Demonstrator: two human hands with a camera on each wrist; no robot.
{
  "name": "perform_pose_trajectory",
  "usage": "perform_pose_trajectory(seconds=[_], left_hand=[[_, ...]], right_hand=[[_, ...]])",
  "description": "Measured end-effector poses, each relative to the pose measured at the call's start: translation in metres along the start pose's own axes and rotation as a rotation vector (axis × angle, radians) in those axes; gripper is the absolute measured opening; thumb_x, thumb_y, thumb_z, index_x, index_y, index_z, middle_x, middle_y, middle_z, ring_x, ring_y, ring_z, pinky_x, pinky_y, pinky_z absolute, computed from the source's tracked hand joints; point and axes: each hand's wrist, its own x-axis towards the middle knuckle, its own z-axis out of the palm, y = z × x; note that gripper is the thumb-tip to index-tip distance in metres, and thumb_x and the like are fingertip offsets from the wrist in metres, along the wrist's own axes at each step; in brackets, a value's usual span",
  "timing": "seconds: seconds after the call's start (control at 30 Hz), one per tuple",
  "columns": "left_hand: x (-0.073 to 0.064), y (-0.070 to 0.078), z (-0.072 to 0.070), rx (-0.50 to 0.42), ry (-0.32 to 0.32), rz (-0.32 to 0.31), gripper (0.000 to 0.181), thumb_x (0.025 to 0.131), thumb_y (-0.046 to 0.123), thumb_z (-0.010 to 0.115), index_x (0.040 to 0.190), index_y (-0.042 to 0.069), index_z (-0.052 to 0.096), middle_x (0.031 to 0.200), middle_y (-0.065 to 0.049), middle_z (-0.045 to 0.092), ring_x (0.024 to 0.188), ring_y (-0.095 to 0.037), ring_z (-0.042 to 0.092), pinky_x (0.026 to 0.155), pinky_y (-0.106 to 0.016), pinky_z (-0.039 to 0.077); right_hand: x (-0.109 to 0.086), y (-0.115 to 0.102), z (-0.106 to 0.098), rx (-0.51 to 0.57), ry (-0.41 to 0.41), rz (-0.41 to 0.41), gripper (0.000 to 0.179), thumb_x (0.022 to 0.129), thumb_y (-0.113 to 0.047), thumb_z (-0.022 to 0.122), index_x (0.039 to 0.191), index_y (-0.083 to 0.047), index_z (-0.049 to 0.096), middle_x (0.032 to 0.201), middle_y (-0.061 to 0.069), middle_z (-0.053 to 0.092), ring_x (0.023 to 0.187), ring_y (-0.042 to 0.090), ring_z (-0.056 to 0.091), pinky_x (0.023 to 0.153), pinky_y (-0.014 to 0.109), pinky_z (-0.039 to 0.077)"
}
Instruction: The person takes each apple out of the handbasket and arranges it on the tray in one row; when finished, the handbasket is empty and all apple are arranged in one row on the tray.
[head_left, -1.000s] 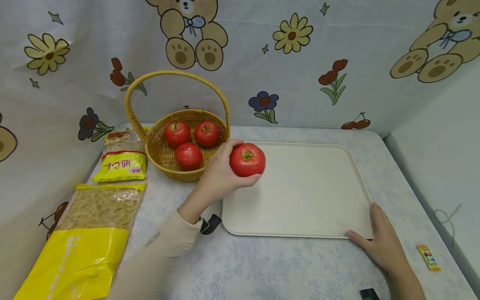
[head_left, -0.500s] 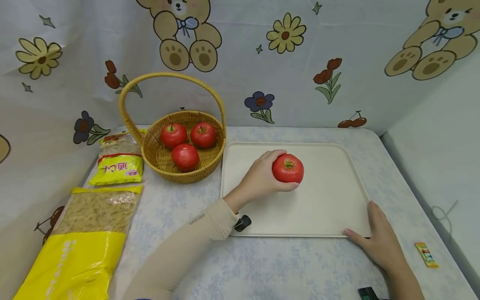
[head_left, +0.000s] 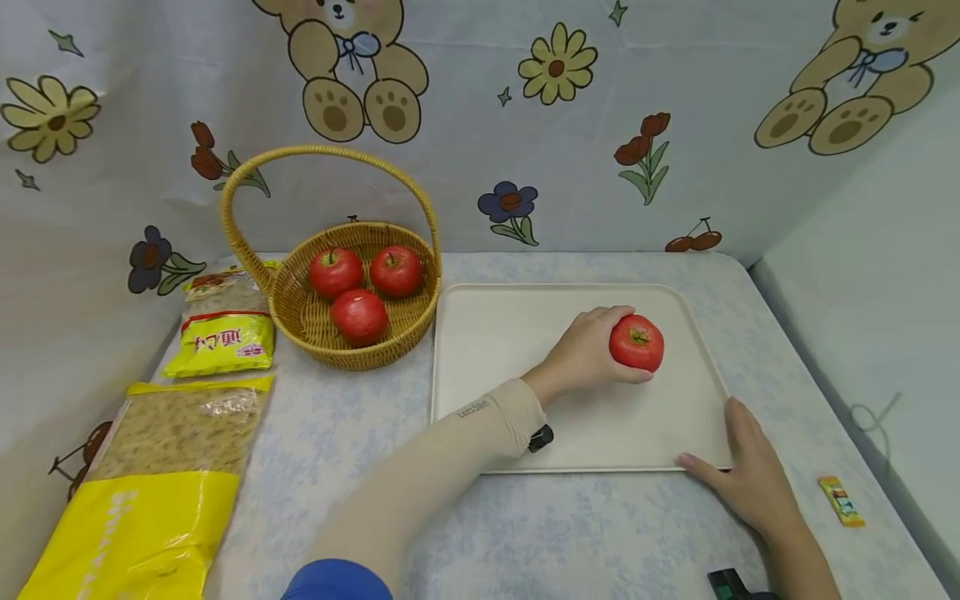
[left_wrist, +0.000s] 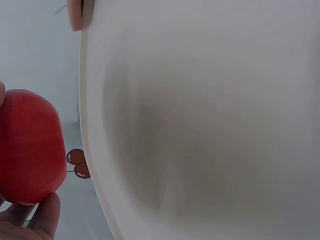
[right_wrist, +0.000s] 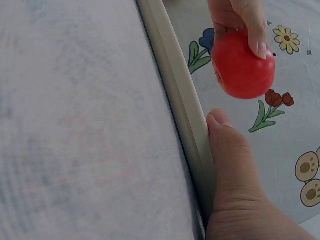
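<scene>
Left hand (head_left: 588, 350) has its grip parted only to the width of a red apple (head_left: 637, 343), fingers curled along the fruit's far side and thumb along its near side. The apple sits at the fingertip end of this grip, on the side facing away from the sleeve, its stem end uncovered. It is raised above the right part of a cream rectangular tray (head_left: 495, 333), apart from its surface. Right hand (head_left: 761, 475) touches the tray's near right corner, thumb spread from the fingers at the rim; how far the fingers curl underneath cannot be told. Left of the tray on the tabletop (head_left: 480, 533), three more apples (head_left: 360, 317) lie in a handled wicker basket (head_left: 356, 360). A small yellow packet (head_left: 842, 502) lies to the right of the right hand.
</scene>
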Motion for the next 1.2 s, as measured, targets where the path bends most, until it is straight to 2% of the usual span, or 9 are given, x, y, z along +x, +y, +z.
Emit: perform_pose_trajectory(seconds=[0.37,0.63,0.87,1.07,1.2], left_hand=[[0.036,0.009,0.032,0.026,-0.001,-0.017,0.084,0.077,0.047,0.081,0.148,0.023,0.042,0.132,0.009,0.055,0.118,-0.008,0.048,0.082,-0.013,0.048],[0.056,0.012,0.057,0.034,0.054,-0.047,0.081,0.077,0.047,0.082,0.145,0.025,0.044,0.129,0.012,0.056,0.114,-0.007,0.048,0.080,-0.011,0.046],[0.063,0.009,0.074,0.027,0.090,-0.050,0.076,0.078,0.045,0.082,0.142,0.025,0.045,0.128,0.011,0.056,0.114,-0.006,0.048,0.079,-0.010,0.045],[0.065,0.006,0.080,0.059,0.094,-0.029,0.076,0.078,0.046,0.081,0.142,0.025,0.045,0.128,0.010,0.056,0.114,-0.007,0.049,0.082,-0.010,0.044],[0.066,0.008,0.080,0.067,0.085,-0.038,0.077,0.079,0.047,0.080,0.143,0.025,0.045,0.130,0.010,0.055,0.115,-0.007,0.049,0.084,-0.011,0.044]], right_hand=[[0.002,-0.003,0.000,-0.016,-0.016,0.029,0.119,0.078,-0.042,0.082,0.158,0.001,0.004,0.161,0.033,0.012,0.147,0.052,0.016,0.115,0.068,0.018],[0.002,-0.001,-0.002,0.012,-0.022,0.020,0.118,0.080,-0.041,0.081,0.157,0.002,0.004,0.160,0.034,0.012,0.147,0.054,0.016,0.117,0.066,0.014],[0.000,-0.001,0.001,0.017,-0.029,0.012,0.117,0.079,-0.041,0.081,0.157,0.003,0.005,0.159,0.035,0.013,0.146,0.054,0.017,0.117,0.065,0.014],[0.001,0.002,0.000,0.022,-0.022,0.004,0.117,0.079,-0.039,0.082,0.157,0.002,0.006,0.160,0.034,0.014,0.146,0.053,0.018,0.117,0.065,0.015],[0.002,0.003,0.000,0.024,-0.019,0.000,0.118,0.079,-0.039,0.082,0.158,0.002,0.006,0.160,0.034,0.014,0.146,0.053,0.017,0.117,0.065,0.015]])
